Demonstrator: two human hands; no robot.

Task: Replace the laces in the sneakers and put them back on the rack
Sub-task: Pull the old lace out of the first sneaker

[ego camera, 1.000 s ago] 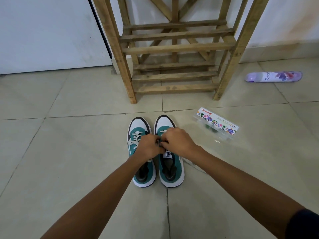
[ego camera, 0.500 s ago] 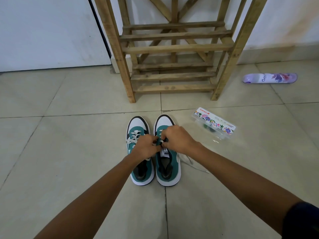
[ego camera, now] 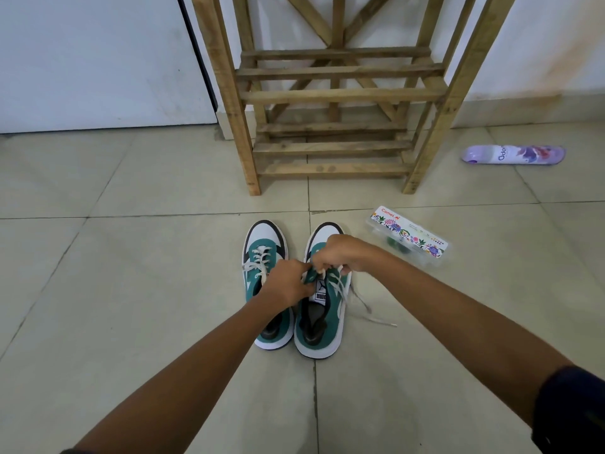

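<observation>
Both hands, left hand [ego camera: 285, 283] and right hand [ego camera: 347, 253], hide the right sneaker's [ego camera: 322, 309] eyelets. Wooden rack [ego camera: 334, 93] cut off at top edge. Fingertip grip on the lace [ego camera: 360, 303] indiscernible.

Rack [ego camera: 334, 96]: rough, unfinished wood slats. Floor [ego camera: 131, 290]: smooth, semi-gloss ceramic tile. Sneakers [ego camera: 322, 322]: matt teal suede-like cloth, smooth white panels, flat woven laces [ego camera: 360, 306]. Case [ego camera: 409, 237]: clear glossy plastic.

Open tiled floor [ego camera: 114, 290] left of the sneakers [ego camera: 294, 290], wooden rack [ego camera: 334, 126] standing beyond their toes, clear plastic box [ego camera: 409, 235] near on the right, loose lace end [ego camera: 370, 314] trailing rightward, spray can [ego camera: 514, 155] lying farther right by the wall.
</observation>
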